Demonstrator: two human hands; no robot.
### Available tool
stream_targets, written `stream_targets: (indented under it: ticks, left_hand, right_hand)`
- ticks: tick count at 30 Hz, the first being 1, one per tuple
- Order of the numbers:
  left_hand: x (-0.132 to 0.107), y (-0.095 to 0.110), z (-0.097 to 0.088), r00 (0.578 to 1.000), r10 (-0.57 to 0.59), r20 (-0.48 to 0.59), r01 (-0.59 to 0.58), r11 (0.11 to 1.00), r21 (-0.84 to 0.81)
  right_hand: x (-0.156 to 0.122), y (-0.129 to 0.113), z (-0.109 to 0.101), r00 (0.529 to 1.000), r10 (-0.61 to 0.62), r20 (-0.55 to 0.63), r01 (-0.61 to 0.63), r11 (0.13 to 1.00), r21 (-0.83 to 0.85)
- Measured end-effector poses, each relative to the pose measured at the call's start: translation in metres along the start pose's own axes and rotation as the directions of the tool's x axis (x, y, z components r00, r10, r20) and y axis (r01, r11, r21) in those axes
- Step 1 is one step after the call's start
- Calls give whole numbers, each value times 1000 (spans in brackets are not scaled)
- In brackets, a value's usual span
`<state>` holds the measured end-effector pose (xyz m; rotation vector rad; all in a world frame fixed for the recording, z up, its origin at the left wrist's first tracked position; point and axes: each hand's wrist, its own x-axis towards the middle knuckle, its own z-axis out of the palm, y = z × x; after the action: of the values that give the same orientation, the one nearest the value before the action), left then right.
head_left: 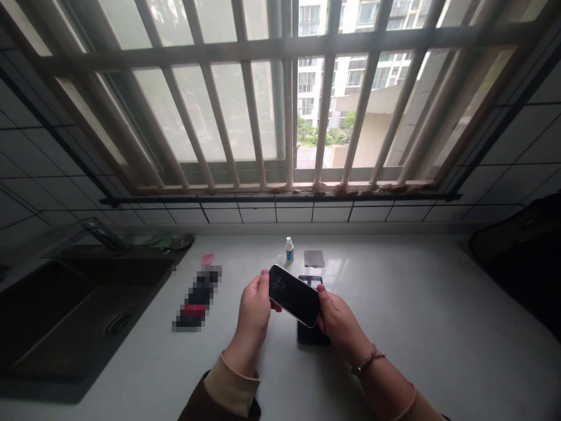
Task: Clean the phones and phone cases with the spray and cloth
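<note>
A smartphone with a dark screen showing a clock is held tilted above the counter. My left hand grips its upper left end, thumb along the edge. Its lower right end is pinched by my right hand, which has a braided bracelet at the wrist. Beneath lies a second dark phone-shaped object, partly covered by the held phone. Just behind stand a small white bottle with a blue label and a small clear piece. A grey square cloth or sheet lies to their right.
On the left are a dark sink and its faucet. A pink slip and a blurred-out dark item lie on the white counter. A dark bulky object stands at right. Behind is a barred window.
</note>
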<state>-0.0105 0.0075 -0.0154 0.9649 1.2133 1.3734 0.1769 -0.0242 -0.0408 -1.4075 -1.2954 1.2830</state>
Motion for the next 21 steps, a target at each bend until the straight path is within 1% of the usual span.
stream_targets:
  ticks: [2,4,6,8,10,13,16,21]
  left_hand:
    - [0,0,1,998,2,-59,-5,999,-50]
    - [1,0,1,989,-27,-146,8,991,-134]
    - [3,1,1,978,-61,-202,23,982,-185]
    - [4,2,2,973,-78,-218,35,980,-194]
    - [4,4,2,974,-92,-206,51,980,-194]
    - [2,6,4,979,-93,-180,59,982,-182]
    - [1,5,5,983,-85,-166,56,984,-172]
    - [1,0,6,981,-70,-179,43,988,-151]
  right_hand:
    - [0,-1,1,996,68,64,-73,995,71]
    - [-2,-2,3,980,84,182,-109,985,131]
    - [-4,-4,4,957,23,289,-70,986,153]
    - [-6,-5,6,944,-40,329,-12,988,155]
    - [-8,-6,6,945,-56,324,4,987,159]
    - [-8,-6,5,948,-41,315,-16,984,177]
    - [-8,-5,4,953,-50,300,13,992,122]
    - [-6,-1,5,978,-64,199,56,997,46]
